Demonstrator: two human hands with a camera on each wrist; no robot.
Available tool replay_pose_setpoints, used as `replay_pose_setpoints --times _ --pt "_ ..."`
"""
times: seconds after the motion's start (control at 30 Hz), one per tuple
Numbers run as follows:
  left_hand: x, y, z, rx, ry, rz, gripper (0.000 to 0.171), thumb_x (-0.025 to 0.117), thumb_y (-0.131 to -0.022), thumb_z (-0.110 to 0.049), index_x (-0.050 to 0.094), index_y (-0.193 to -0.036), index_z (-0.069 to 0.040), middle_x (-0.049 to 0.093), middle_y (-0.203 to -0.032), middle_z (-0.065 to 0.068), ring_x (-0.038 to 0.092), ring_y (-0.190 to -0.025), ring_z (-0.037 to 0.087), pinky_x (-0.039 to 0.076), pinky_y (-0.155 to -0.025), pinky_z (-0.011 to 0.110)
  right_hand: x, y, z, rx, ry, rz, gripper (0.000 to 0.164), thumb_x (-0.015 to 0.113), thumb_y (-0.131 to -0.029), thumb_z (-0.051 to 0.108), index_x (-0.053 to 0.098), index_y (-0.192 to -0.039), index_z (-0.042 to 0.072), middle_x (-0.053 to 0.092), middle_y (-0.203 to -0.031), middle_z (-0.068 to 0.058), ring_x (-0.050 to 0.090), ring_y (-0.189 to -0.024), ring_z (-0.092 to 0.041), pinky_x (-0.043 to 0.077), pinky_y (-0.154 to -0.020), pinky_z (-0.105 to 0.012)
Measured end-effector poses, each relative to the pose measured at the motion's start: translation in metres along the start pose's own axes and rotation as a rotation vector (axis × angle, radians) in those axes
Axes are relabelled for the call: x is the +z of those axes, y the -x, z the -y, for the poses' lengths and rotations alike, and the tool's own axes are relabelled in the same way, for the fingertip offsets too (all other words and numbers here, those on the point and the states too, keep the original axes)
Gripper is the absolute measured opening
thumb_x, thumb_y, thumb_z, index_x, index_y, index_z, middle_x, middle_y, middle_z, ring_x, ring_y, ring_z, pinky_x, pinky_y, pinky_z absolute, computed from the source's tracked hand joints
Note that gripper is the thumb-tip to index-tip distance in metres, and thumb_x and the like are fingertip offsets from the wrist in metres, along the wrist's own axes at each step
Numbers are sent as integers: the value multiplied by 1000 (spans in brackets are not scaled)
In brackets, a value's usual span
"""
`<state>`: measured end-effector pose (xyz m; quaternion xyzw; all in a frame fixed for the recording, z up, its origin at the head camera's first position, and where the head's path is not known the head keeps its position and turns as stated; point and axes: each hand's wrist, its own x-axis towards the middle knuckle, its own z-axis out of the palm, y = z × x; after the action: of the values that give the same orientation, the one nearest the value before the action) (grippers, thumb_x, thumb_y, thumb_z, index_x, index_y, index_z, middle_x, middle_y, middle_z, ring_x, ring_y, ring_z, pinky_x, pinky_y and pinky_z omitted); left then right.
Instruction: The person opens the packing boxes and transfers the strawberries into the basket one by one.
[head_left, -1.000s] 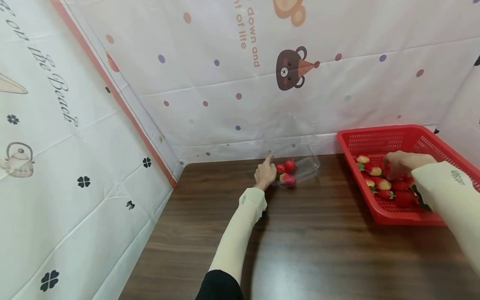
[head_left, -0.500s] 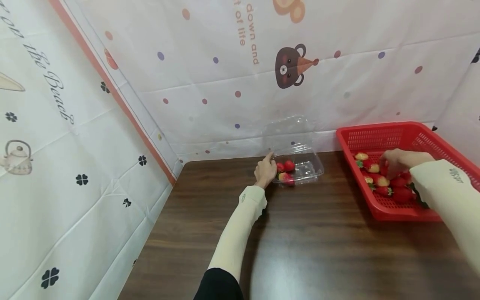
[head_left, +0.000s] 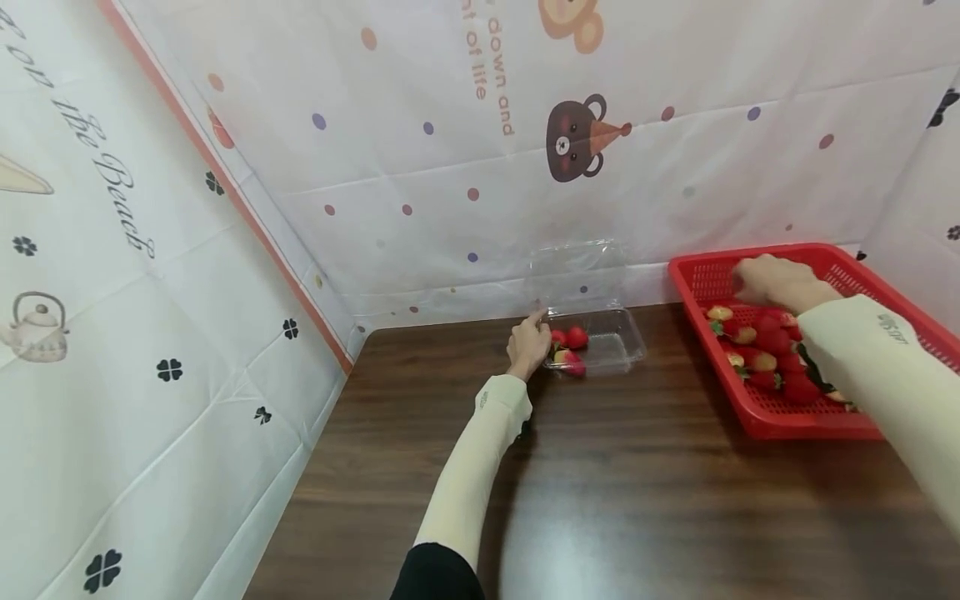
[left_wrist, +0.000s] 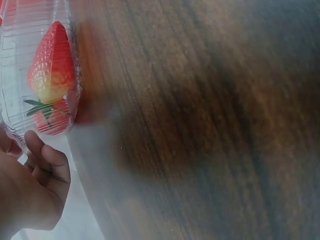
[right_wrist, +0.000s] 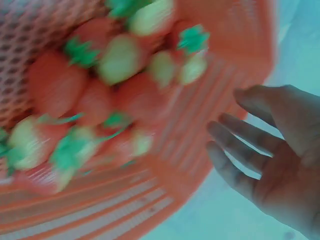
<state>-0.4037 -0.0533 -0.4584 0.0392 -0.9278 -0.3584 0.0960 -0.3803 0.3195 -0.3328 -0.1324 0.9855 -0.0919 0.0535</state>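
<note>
My left hand (head_left: 528, 343) holds the left edge of a clear plastic clamshell box (head_left: 618, 346), whose lid stands up against the wall. In the left wrist view, the fingers of that hand (left_wrist: 37, 180) curl at the box's end, close to a red and pale strawberry (left_wrist: 52, 65). Several strawberries lie at the left side of the box. Over the far part of a red basket (head_left: 780, 429) is my right hand (head_left: 783, 282). In the right wrist view the fingers of this hand (right_wrist: 270, 150) are spread and nothing shows between them. Below it lie several strawberries (head_left: 776, 342).
The brown wooden table (head_left: 600, 492) carries the box and the basket. A white printed sheet (head_left: 420, 167) rises along the table's back edge, and another patterned sheet (head_left: 127, 333) hangs at the left.
My right hand has lifted off the strawberries and moved toward the basket's far side. The left hand stays at the box. The box's lid leans farther upright.
</note>
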Motion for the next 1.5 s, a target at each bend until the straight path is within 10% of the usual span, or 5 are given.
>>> replay_pose_setpoints --times 0.23,0.43,0.57,0.77,1.5 --pt "3 13 -4 4 26 25 44 45 -102 -23 62 -141 -32 76 -100 12 54 -64 22 43 -59 36 19 -36 85 -136 32 -144 17 64 -92 12 72 -103 2 73 -96 -20 69 -84 -35 55 -65 -53" --pt "1 13 -4 34 -56 12 41 46 -105 -25 60 -143 -31 76 -114 12 67 -80 26 53 -73 44 83 -67 154 -388 -26 11 30 67 -89 2 68 -118 -8 71 -112 -26 70 -101 -41 57 -92 -52" --pt "-5 7 -3 42 -102 -1 42 46 -106 -23 58 -145 -30 76 -101 14 63 -70 26 52 -70 45 117 -85 181 -407 -25 83 48 62 -88 -2 57 -135 -11 64 -129 -30 63 -117 -43 51 -103 -52" --pt "-4 1 -5 50 -138 1 43 44 -106 -25 56 -147 -31 76 -114 13 67 -77 28 53 -75 46 125 -96 186 -285 -50 75 40 62 -82 -8 70 -121 -8 73 -111 -23 63 -88 -28 56 -83 -42" --pt "1 5 -10 -13 -37 -48 42 54 -101 -17 63 -140 -28 73 -126 11 72 -92 33 56 -76 47 119 -97 174 -296 -91 182 45 61 -77 -13 72 -119 -1 71 -109 -20 54 -80 -23 45 -68 -28"
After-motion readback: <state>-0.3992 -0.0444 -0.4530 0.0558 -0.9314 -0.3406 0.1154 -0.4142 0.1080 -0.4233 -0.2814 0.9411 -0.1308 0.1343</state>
